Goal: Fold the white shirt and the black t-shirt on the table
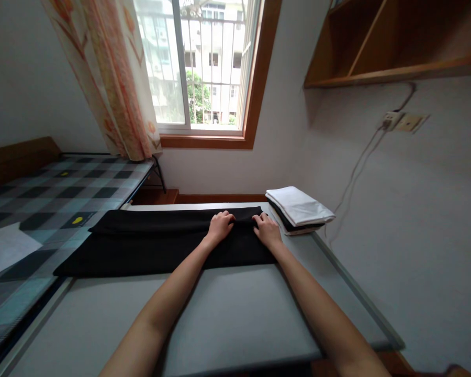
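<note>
A long piece of black cloth (141, 254) lies across the white table, with its far part folded over in a strip toward me. My left hand (220, 227) is closed on the folded edge, fingers curled into the fabric. A short way to its right, my right hand (267, 230) pinches the same fold near the cloth's right end. Some fingertips are hidden in the dark fabric. Just beyond my right hand sits a stack of folded cloths (300, 206), white on top with black beneath. The black cloth's left end reaches over the table's left side toward the bed.
The white table (235, 314) stands against the right wall. On the left is a bed (102, 178) with a checked cover and a white sheet of paper (8, 248). A wooden shelf (377, 73) and a socket with cords (392, 121) are on the right wall. A curtain (113, 78) hangs beside the window.
</note>
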Demonstrator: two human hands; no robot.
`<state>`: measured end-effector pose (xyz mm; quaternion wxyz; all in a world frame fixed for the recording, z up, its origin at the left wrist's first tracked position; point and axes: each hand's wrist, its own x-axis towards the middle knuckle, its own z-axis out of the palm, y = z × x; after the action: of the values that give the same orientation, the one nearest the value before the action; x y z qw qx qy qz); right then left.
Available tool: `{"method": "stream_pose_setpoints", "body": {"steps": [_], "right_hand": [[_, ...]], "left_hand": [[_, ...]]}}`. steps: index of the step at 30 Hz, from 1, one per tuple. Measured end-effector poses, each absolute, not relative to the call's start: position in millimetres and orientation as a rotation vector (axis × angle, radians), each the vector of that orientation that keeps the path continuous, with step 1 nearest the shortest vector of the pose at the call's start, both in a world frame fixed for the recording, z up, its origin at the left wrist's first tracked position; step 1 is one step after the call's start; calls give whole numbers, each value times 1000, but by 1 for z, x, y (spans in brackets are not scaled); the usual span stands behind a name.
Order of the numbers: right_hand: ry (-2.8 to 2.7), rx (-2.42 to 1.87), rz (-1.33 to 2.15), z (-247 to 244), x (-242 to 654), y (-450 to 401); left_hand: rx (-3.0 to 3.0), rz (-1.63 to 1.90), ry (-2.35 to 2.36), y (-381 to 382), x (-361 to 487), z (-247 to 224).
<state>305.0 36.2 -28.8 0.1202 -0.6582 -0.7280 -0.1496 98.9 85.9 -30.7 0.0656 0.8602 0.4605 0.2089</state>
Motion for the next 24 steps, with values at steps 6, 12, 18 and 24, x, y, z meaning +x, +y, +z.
{"method": "stream_pose_setpoints", "body": {"steps": [6, 12, 18, 24], "right_hand": [[-2275, -1790, -558, -11, 323, 49], [-2207, -1710, -336, -19, 331, 54], [-2228, -1510, -234, -35, 333, 54], [-2286, -1511, -292, -39, 338, 60]], "left_hand": [[2813, 437, 1399, 78, 42, -29], [2847, 262, 1605, 79, -58, -18], [2725, 81, 1988, 70, -183, -10], [2470, 20, 2331, 57, -282, -8]]}}
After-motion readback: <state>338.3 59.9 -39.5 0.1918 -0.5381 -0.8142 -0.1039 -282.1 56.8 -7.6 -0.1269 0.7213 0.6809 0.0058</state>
